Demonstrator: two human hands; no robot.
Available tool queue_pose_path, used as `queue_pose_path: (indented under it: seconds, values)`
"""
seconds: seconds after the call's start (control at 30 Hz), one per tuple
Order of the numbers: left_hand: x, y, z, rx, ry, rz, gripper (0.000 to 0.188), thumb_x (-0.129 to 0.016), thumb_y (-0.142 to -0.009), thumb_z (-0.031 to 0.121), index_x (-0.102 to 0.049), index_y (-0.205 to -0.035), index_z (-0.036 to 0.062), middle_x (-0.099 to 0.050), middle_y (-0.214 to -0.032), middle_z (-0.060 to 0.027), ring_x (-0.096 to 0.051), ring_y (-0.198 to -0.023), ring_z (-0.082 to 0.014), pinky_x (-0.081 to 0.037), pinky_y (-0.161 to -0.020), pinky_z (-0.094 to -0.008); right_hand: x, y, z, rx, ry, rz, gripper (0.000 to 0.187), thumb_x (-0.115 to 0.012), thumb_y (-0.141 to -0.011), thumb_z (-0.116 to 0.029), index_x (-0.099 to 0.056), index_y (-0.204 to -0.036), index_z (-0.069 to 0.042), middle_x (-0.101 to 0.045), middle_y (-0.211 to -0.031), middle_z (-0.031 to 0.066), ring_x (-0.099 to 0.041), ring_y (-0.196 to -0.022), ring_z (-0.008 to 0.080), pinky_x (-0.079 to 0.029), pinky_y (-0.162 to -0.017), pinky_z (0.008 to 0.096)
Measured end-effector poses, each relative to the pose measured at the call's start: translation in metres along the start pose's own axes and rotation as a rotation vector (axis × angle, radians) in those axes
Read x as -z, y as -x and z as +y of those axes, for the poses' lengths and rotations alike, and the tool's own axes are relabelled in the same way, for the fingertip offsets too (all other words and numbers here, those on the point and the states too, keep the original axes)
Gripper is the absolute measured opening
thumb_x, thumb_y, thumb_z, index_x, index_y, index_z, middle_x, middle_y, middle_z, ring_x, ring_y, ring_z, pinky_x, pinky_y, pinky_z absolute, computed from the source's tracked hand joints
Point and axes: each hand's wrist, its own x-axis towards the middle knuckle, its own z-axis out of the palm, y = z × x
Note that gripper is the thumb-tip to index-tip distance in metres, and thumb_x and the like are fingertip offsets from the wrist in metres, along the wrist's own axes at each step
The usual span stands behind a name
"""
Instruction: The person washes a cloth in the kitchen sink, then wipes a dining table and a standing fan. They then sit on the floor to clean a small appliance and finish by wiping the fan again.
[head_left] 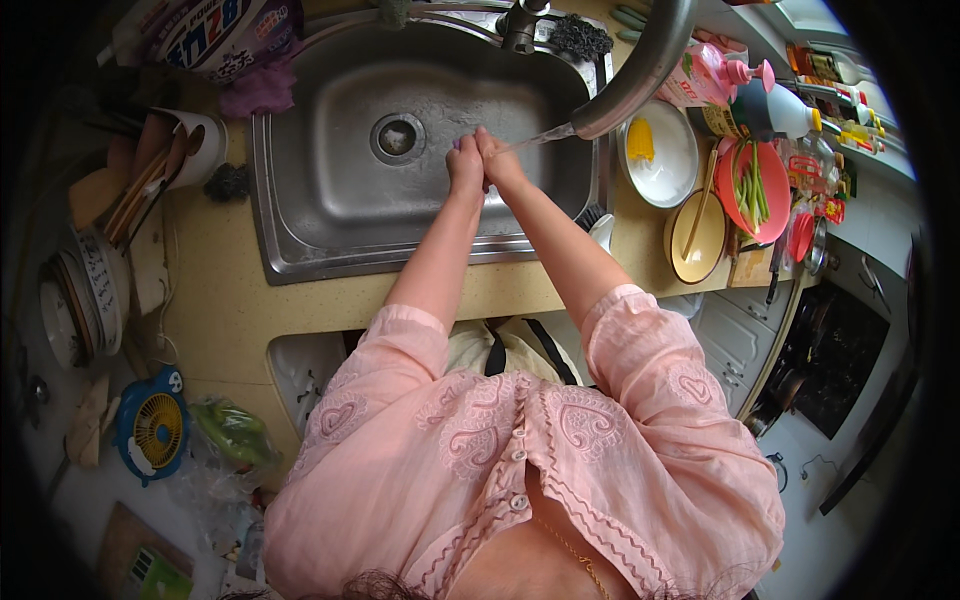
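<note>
Over the steel sink, my left hand and my right hand press together, fingers curled in. A small purple spot shows at the fingers of my left hand; what it is, and whether anything lies between the palms, is hidden. A stream of water runs from the curved faucet spout onto my right hand. Left of my hands is the round drain, with something pale in it.
Right of the sink stand a white bowl with a yellow piece inside, a yellow bowl with chopsticks, a red basin holding green stalks, and several bottles. A utensil holder and a blue fan are on the left.
</note>
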Motion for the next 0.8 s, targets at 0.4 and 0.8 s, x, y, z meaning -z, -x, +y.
queue_pose_path:
  seconds: [0.4, 0.8]
  values:
    - [-0.001, 0.022, 0.023, -0.049, 0.296, 0.208, 0.072, -0.028, -0.083, 0.062, -0.039, -0.124, 0.0032, -0.038, -0.13, -0.0115, -0.031, -0.122, -0.0246, -0.015, -0.102, -0.0415, -0.004, 0.013, -0.002, 0.079, -0.462, -0.068, 0.018, -0.055, -0.083, -0.022, -0.054, -0.093, -0.007, -0.055, -0.068, 0.0038, -0.05, -0.05, 0.0123, -0.039, -0.039, 0.0253]
    - [0.046, 0.007, -0.002, 0.035, 0.059, 0.174, 0.04, -0.043, -0.084, 0.04, -0.048, -0.109, 0.0089, -0.052, -0.108, -0.0068, -0.048, -0.1, -0.02, -0.035, -0.082, -0.0394, -0.011, 0.006, -0.016, -0.25, -0.494, -0.054, 0.025, -0.04, -0.082, -0.034, -0.043, -0.067, -0.013, -0.038, -0.05, -0.0001, -0.032, -0.035, 0.0114, -0.021, -0.03, 0.0291]
